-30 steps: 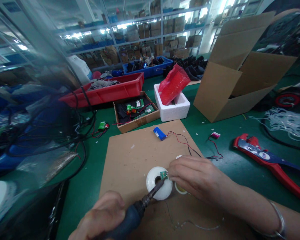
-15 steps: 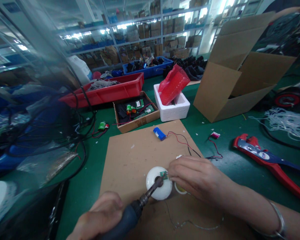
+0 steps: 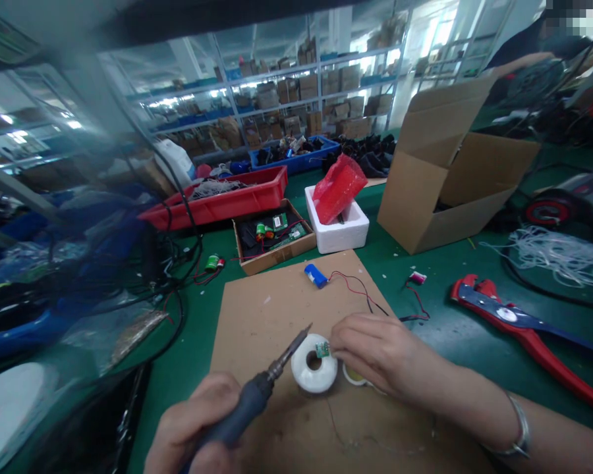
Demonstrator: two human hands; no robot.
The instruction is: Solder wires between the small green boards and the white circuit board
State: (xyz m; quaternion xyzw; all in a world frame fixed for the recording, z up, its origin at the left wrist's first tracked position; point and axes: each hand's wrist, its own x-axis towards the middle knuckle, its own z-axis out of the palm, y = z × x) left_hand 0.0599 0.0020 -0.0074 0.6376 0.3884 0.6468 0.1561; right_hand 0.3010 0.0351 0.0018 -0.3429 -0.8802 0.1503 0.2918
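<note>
My left hand (image 3: 192,431) is closed round the dark handle of a soldering iron (image 3: 257,392), whose tip points up and right, lifted clear above a white tape roll (image 3: 313,372). My right hand (image 3: 375,352) pinches a small green circuit board (image 3: 321,347) that rests on the roll's top edge. Both lie on a brown cardboard sheet (image 3: 267,303). A blue cylindrical cell (image 3: 316,275) with red and black wires sits farther back on the sheet.
A red-handled wire stripper (image 3: 514,326) lies to the right on the green mat. Behind stand a white foam box (image 3: 338,227) with a red bag, an open carton (image 3: 445,178), a small parts box (image 3: 274,237), a red tray (image 3: 217,197) and tangled black cables (image 3: 143,263) at left.
The soldering iron's tip has lifted off the circuit board and swung up and to the left. My head view has shifted a little. My right hand still pinches the board.
</note>
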